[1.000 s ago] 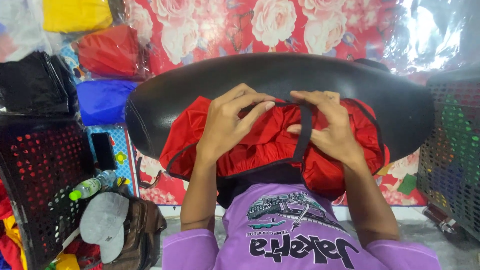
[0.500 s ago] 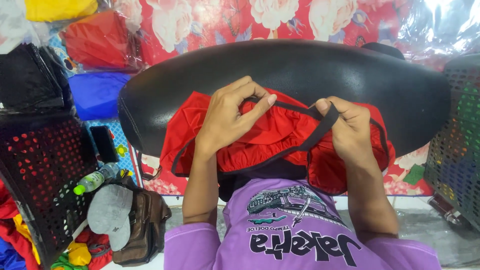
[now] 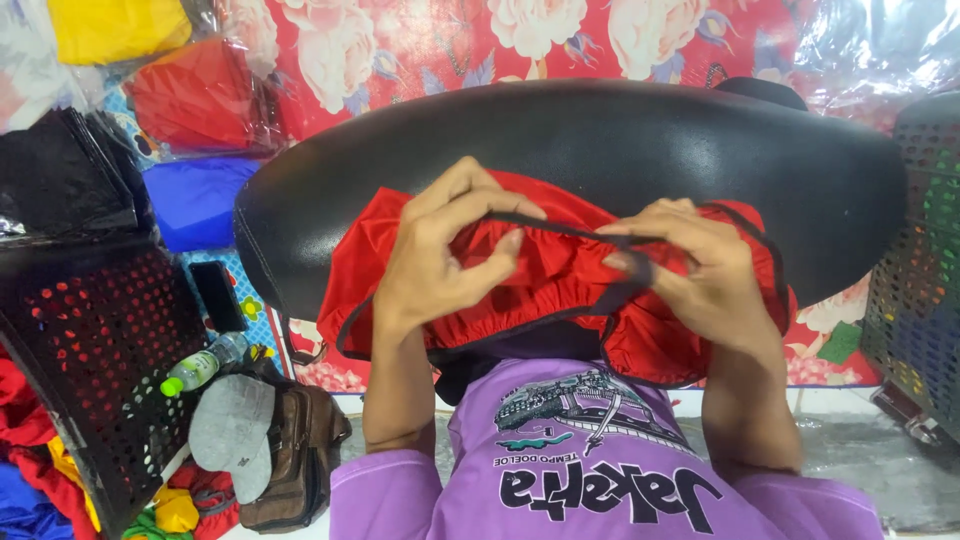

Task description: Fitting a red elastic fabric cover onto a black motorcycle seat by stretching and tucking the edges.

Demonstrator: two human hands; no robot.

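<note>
A red fabric garment [image 3: 560, 270] with black trim lies bunched on a black padded board [image 3: 600, 140] in front of me. My left hand [image 3: 440, 255] pinches the garment's black strap near its upper middle, fingers curled around it. My right hand [image 3: 700, 270] grips the same black strap [image 3: 570, 228] farther right, pulling it taut between both hands. Below my arms is the front of my purple printed shirt [image 3: 600, 470].
A black perforated crate [image 3: 100, 350] stands at the left, another crate [image 3: 915, 290] at the right. A phone [image 3: 217, 295], a green-capped bottle [image 3: 200, 365], a grey cap [image 3: 232, 430] and a brown bag [image 3: 300, 450] lie at lower left. Packed yellow, red and blue fabrics sit upper left on a floral cloth.
My hands have spread apart along the black strap, drawing it into a straighter line across the red fabric. The view has shifted slightly.
</note>
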